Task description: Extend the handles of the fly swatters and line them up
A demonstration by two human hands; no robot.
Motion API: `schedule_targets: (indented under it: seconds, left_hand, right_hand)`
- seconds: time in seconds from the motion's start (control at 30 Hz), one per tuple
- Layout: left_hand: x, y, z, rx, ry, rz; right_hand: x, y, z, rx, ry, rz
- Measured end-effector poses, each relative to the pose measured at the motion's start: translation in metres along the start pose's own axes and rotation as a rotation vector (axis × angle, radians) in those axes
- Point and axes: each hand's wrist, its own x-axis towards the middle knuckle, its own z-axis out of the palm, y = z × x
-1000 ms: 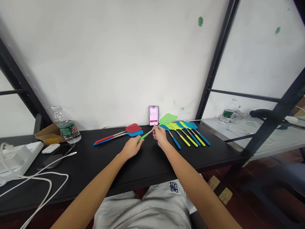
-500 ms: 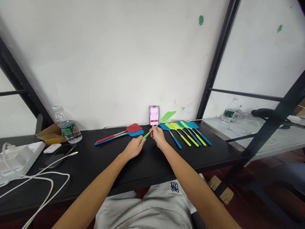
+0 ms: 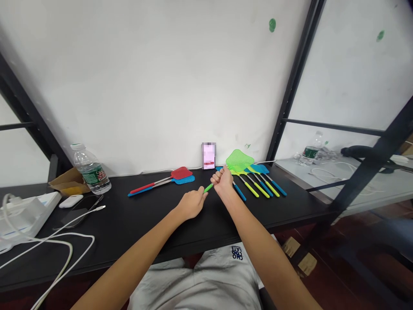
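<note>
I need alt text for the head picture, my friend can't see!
The left hand and right hand hold a green fly swatter over a black table. Red and blue swatters lie to the left, blue and yellow-green ones to the right, and a lit phone stands between.

Nine swatters [image 3: 239,159]; two water bottles [image 3: 92,174]; two hands [image 3: 191,204]; one lit phone [image 3: 208,156].

The left hand [image 3: 192,204] grips the handle of a green fly swatter [image 3: 239,159] — the right hand [image 3: 223,180] is closed about its shaft. Its mesh head partly covers, in view, a row of blue and yellow swatters [image 3: 262,190] on the black tabletop [image 3: 129,228]. A red swatter [image 3: 181,173] and a blue swatter [image 3: 184,179] lie leftward; a lit phone [image 3: 209,157] stands near the wall [image 3: 161,86] — a bottle [image 3: 93,174] at far left.
</note>
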Motion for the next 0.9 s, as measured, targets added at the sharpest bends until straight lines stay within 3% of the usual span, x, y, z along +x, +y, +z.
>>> schedule_targets:
  seconds: [0.3,0.47,0.57,0.63,0.77,0.9]
  left_hand:
    - [0.005,-0.002,-0.01,-0.521,-0.027,0.065]
    - [0.006,-0.007,-0.01,-0.992,-0.212,-0.025]
    - [0.002,-0.013,-0.012,-1.13,-0.321,-0.09]
    - [-0.001,-0.017,-0.013,-1.064,-0.309,-0.099]
    - [-0.004,-0.026,-0.016,-0.62,-0.092,-0.029]
    - [-0.006,-0.039,-0.016,-0.271,-0.012,-0.083]
  right_hand:
    - [-0.003,-0.009,0.006,-0.01,-0.033,0.007]
    - [-0.002,-0.015,0.004,0.028,-0.12,0.035]
    - [0.003,-0.025,-0.003,0.108,-0.164,0.027]
    - [0.008,-0.032,-0.01,0.144,-0.159,0.002]
    - [0.018,-0.04,-0.021,0.143,-0.116,-0.04]
    - [0.025,-0.042,-0.028,0.128,-0.063,-0.115]
